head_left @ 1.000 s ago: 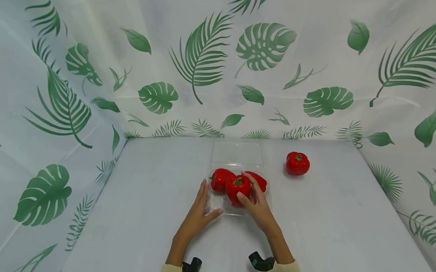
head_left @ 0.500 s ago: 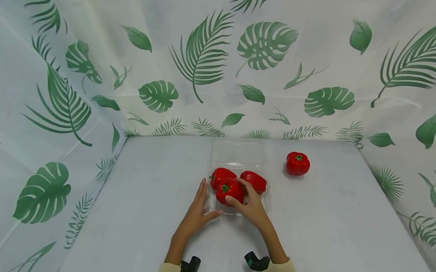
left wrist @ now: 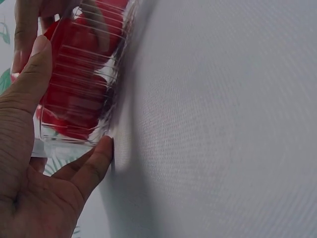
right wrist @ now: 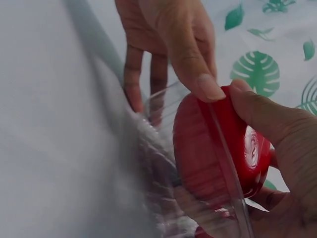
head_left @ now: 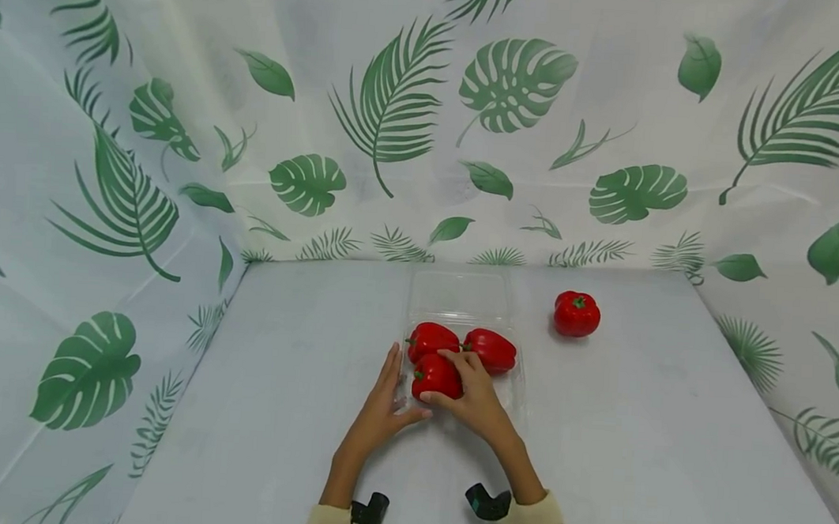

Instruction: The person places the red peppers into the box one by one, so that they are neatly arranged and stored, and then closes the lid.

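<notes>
A clear plastic clamshell box [head_left: 520, 382] stands on the table with its lid [head_left: 459, 292] folded back. My right hand [head_left: 482, 404] grips a red bell pepper [head_left: 435, 376] in the box's front left part, thumb on the near side and fingers over the far side. Behind it, inside the box, lie a left bell pepper [head_left: 430, 339] and a right bell pepper [head_left: 492, 350]. My left hand [head_left: 376, 418] touches the box's left wall with fairly straight fingers, its thumb at the front rim. In the right wrist view the held pepper [right wrist: 252, 148] shows partly through the clear wall.
Another red bell pepper [head_left: 576, 314] sits on the white table [head_left: 631, 431], to the right of the box. A leaf-print cloth [head_left: 398, 118] hangs behind the table and along both sides.
My right hand has carried the held bell pepper left and down into the front left of the box. My left hand has stayed at the box's left side.
</notes>
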Tool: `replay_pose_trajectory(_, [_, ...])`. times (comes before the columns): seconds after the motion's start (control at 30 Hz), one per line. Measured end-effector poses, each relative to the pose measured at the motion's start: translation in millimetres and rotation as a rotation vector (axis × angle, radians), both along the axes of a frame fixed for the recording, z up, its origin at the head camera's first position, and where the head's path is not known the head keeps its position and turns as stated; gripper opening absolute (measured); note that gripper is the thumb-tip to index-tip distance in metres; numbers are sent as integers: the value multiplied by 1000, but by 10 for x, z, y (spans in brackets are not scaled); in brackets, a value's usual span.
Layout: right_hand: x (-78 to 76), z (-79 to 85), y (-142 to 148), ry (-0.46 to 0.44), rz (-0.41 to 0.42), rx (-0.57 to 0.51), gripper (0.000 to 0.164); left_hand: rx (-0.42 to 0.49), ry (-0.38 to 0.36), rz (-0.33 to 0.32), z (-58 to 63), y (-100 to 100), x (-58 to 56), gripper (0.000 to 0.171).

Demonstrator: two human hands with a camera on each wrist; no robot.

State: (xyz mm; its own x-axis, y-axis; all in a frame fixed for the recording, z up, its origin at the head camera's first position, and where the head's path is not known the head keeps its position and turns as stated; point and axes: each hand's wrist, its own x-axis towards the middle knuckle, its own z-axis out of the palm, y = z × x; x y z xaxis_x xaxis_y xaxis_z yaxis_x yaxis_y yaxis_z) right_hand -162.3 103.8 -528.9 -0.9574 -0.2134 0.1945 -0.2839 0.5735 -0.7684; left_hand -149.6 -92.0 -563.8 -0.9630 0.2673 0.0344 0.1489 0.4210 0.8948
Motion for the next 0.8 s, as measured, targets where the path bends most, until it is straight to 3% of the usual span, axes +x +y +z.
replay_pose_trajectory(0.37, [6,-30,-15,-12,-12,47,79,-30,5,15,-1,35,-13,112])
replay_pose_trajectory(0.6, [16,-20,42,25,32,7,63,-23,30,3,7,26,-5,110])
replay_pose_trajectory(0.8, [16,-26,26,65,43,40,58,-35,18,5,19,9,10,111])
